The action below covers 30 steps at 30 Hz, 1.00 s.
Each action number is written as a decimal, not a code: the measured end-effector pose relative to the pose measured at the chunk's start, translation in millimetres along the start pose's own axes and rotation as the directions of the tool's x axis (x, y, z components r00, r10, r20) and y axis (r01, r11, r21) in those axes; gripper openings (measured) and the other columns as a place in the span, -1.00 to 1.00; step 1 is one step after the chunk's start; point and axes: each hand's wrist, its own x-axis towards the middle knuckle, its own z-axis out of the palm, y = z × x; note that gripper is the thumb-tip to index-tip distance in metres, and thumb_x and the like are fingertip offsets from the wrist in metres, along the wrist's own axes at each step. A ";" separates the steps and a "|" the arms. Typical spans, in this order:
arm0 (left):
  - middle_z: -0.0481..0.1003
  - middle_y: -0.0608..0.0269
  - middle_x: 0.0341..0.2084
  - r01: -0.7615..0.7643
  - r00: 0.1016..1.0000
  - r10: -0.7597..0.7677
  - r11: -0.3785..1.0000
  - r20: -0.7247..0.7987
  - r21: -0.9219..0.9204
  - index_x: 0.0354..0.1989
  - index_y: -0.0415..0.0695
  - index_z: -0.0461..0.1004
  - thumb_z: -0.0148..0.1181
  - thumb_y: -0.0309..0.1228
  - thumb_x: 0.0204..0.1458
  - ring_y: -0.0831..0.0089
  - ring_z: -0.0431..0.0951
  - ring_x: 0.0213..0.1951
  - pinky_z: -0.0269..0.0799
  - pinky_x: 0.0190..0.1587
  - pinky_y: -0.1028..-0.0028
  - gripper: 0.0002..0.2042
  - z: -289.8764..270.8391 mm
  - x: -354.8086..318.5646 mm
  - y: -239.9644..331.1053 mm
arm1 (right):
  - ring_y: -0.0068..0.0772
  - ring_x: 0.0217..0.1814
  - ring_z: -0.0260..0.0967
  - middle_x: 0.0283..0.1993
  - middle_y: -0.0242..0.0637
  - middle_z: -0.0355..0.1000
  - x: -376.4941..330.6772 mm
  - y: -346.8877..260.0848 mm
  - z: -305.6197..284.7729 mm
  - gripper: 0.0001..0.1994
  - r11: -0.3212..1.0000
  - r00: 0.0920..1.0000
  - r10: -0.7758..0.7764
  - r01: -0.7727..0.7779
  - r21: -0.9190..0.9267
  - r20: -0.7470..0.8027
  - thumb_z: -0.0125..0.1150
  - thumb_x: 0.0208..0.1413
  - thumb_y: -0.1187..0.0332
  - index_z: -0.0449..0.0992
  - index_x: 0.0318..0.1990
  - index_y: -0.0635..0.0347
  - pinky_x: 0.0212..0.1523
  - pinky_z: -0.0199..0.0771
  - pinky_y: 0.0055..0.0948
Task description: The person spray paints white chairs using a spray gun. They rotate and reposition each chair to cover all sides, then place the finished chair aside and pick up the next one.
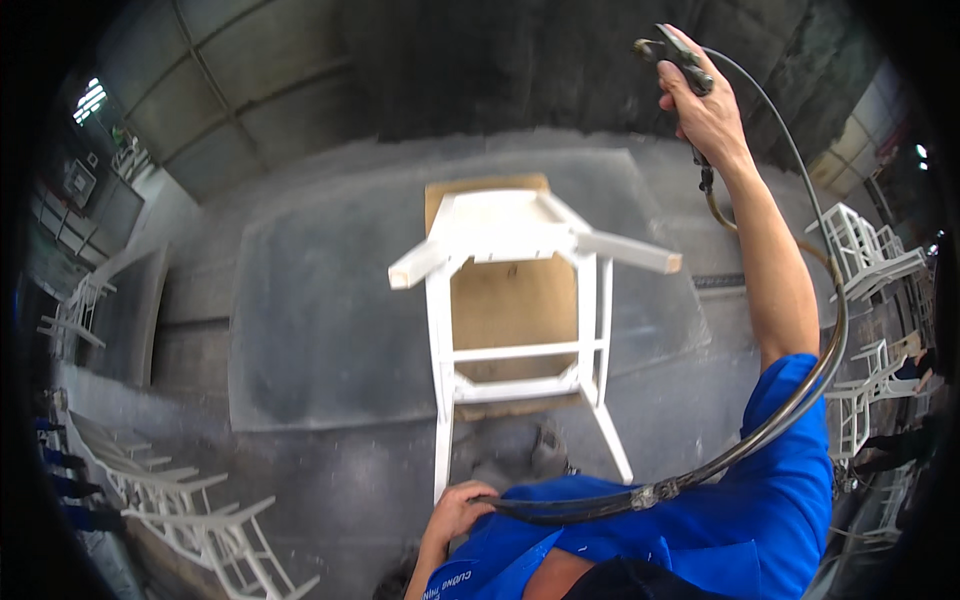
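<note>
A white wooden chair frame (590, 330) lies tipped over in front of me, its legs sticking out toward me and to the sides. Under it is a brown board (500, 310), seen through the frame. Raised at the far right, my right hand (708, 115) is wrapped round a spray gun (683, 62), well away from the chair. From the gun a thin dark line and a thicker hose (838, 300) curve down past my right arm and across my body. Low in front of my body, my left hand (460, 512) is closed on the hose, close to a chair leg.
A large grey sheet (330, 310) covers the floor beneath the chair. White chair frames stand at the left (190, 500) and right (870, 245). A dark panelled wall (450, 80) closes off the far side. People stand at both edges.
</note>
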 end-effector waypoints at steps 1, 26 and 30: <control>0.66 0.10 -0.19 0.017 1.000 -0.018 0.999 -0.006 -0.041 -0.11 -0.21 0.64 0.41 -0.61 -0.05 0.22 0.66 -0.08 0.54 0.01 0.38 -0.72 -0.2 0.4 -2.2 | -0.73 -0.39 0.38 -0.30 -0.53 0.42 -4.9 19.4 24.7 -0.49 0.999 0.998 0.038 -0.037 -0.026 0.058 0.22 0.36 0.19 0.35 0.44 -0.30 -0.59 0.36 -0.63; 0.62 0.11 -0.19 0.176 0.974 -0.210 0.935 -0.080 -0.308 -0.08 -0.23 0.61 0.41 -0.62 -0.05 0.14 0.65 -0.12 0.54 -0.04 0.34 -0.69 -10.4 24.6 -3.8 | 0.14 0.26 0.45 0.15 0.01 0.56 -23.4 289.5 316.0 -0.45 0.761 0.745 0.350 0.128 -0.636 0.568 0.12 0.33 0.20 0.25 0.46 -0.28 0.29 0.46 0.01; 0.62 0.13 -0.21 0.245 0.960 -0.275 0.912 -0.047 -0.328 -0.09 -0.21 0.61 0.41 -0.64 -0.06 0.16 0.65 -0.13 0.54 -0.05 0.33 -0.69 -1.6 28.2 -12.9 | 0.11 0.20 0.50 0.12 0.02 0.57 -26.2 296.1 332.6 -0.47 0.793 0.739 0.319 0.134 -0.594 0.593 0.10 0.33 0.21 0.27 0.45 -0.26 0.26 0.49 -0.02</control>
